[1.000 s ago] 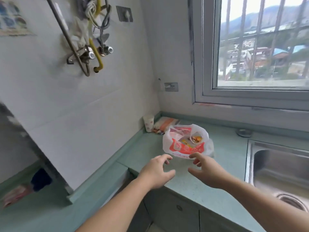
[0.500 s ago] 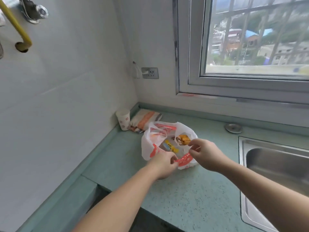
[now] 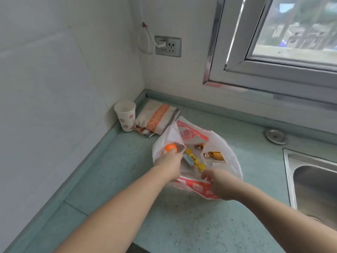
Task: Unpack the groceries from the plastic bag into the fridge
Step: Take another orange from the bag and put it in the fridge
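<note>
Right hand (image 3: 221,185) is pinching the near rim of the thin, crinkled white plastic bag (image 3: 231,154) with red print, its writing too blurred for reading. Left hand (image 3: 170,162) is reaching inside, gripping a small round orange item (image 3: 170,148). The bag is lying open on the speckled green tabletop (image 3: 182,221), showing a yellow-and-blue twist-wrapped candy (image 3: 193,160) and gold-wrapped sweets (image 3: 214,155). Farther back, a striped folded cloth (image 3: 156,118) and a paper cup (image 3: 125,115) with red flower marks are sitting in the corner.
</note>
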A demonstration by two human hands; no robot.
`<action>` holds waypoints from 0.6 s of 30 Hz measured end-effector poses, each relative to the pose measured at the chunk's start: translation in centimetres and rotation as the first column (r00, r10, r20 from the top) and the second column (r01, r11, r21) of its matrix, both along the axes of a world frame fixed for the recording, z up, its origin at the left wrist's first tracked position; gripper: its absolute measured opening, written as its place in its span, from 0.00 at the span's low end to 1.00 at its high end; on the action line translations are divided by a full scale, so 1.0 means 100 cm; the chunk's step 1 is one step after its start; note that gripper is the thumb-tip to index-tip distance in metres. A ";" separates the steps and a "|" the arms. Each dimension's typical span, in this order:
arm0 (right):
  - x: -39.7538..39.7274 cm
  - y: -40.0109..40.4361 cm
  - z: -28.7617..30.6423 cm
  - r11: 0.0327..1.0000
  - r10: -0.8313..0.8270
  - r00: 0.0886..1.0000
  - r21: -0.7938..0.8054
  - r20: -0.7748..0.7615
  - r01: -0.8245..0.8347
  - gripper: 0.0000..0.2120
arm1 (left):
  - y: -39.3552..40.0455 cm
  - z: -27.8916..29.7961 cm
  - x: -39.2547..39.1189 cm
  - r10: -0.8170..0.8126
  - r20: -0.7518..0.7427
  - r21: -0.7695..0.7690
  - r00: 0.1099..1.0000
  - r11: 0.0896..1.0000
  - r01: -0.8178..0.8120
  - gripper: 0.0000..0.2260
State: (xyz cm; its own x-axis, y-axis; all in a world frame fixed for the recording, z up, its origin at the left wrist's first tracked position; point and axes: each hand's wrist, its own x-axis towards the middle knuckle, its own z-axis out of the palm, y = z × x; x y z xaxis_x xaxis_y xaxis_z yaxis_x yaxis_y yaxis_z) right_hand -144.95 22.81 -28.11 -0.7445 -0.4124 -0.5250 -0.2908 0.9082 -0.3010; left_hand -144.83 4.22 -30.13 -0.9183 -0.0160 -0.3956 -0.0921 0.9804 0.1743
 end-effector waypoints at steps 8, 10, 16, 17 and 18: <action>-0.022 -0.023 -0.028 0.990 0.037 0.999 0.136 -0.024 -0.033 0.19 | -0.038 -0.009 -0.018 0.084 -0.095 -0.096 0.992 0.991 -0.093 0.35; -0.028 -0.027 -0.034 0.988 0.022 0.995 0.152 -0.092 -0.008 0.22 | -0.045 -0.009 -0.025 0.088 -0.125 -0.129 0.988 0.986 -0.104 0.34; -0.035 -0.048 -0.034 0.994 -0.054 0.972 -0.105 -0.230 0.031 0.16 | -0.065 -0.017 -0.049 0.092 -0.147 -0.138 0.985 0.984 -0.113 0.38; -0.034 -0.054 -0.036 0.989 -0.048 0.971 -0.147 -0.234 0.013 0.16 | -0.067 -0.020 -0.052 0.086 -0.148 -0.149 0.985 0.983 -0.108 0.39; -0.033 -0.061 -0.040 0.980 -0.056 0.970 -0.197 -0.237 0.008 0.17 | -0.069 -0.023 -0.053 0.083 -0.148 -0.155 0.986 0.982 -0.106 0.39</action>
State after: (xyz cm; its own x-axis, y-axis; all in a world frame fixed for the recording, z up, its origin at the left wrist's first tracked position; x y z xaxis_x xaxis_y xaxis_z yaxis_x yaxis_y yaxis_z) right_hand -148.22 16.70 -32.06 -0.8533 -0.4620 -0.2416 -0.3479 0.8497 -0.3962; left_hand -150.09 -2.65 -32.48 -0.9558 -0.1580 -0.2481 -0.1712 0.9847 0.0321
